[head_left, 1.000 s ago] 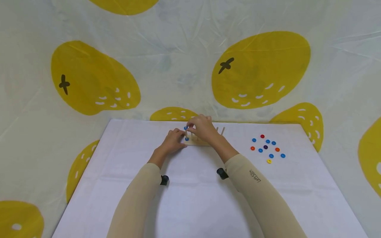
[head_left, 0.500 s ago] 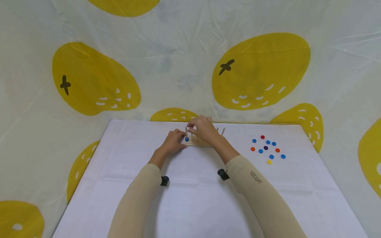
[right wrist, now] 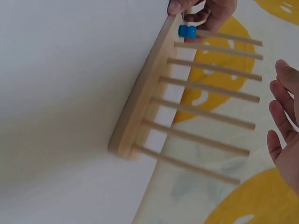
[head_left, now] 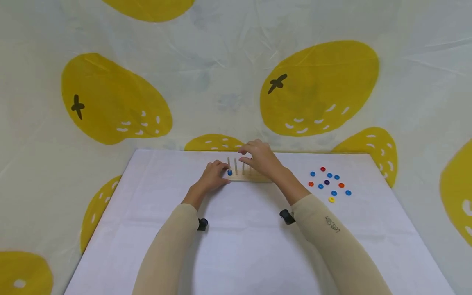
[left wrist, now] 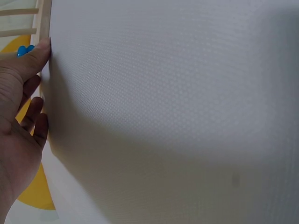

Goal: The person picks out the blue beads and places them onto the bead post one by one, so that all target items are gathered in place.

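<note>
Two blue rings (right wrist: 187, 31) on one peg (right wrist: 229, 38)
Left hand (head_left: 213, 175) grips the wooden rack (right wrist: 142, 100); right hand (head_left: 262, 157) hovers, fingers loose.

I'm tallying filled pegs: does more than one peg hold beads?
No, in the right wrist view the blue beads sit on one end peg, and the other six pegs are bare.

There are seven pegs (right wrist: 210, 89), thirteen beads (head_left: 326, 182), one base (right wrist: 141, 95) and two hands (head_left: 212, 176).
</note>
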Available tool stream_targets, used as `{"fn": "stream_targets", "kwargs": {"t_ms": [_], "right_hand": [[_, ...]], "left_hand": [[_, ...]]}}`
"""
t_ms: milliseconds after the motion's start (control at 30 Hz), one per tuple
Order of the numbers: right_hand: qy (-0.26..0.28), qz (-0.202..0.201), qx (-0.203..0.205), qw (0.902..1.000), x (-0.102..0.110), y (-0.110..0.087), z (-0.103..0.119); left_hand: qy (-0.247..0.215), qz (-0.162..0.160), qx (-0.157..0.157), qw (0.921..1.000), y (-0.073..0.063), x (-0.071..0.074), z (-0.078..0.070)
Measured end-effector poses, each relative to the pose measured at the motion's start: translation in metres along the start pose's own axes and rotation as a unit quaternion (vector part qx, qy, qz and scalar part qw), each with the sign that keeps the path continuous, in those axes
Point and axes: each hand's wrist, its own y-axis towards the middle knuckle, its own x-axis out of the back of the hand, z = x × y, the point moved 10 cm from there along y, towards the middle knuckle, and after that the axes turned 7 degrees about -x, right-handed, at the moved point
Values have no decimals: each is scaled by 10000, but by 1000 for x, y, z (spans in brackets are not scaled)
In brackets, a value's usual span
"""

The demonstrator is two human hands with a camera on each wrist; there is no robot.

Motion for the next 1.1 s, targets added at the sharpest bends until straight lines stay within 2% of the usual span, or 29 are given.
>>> {"fn": "stream_targets", "kwargs": {"t_ms": [167, 300, 833, 1100], "right_hand": [[69, -227, 319, 9992, 21, -20, -8], [146, -345, 324, 9988, 36, -38, -22], [298, -879, -161, 9956, 78, -104, -98], [8, -695, -668, 9953, 71, -140, -138]], "left_hand": [[-34, 28, 63, 10000, -1, -2, 1], [-59, 20, 70, 10000, -2, -4, 1], [-86, 28, 60, 9999, -1, -4, -1], [-45, 5, 45, 10000, -1, -2, -2]]}}
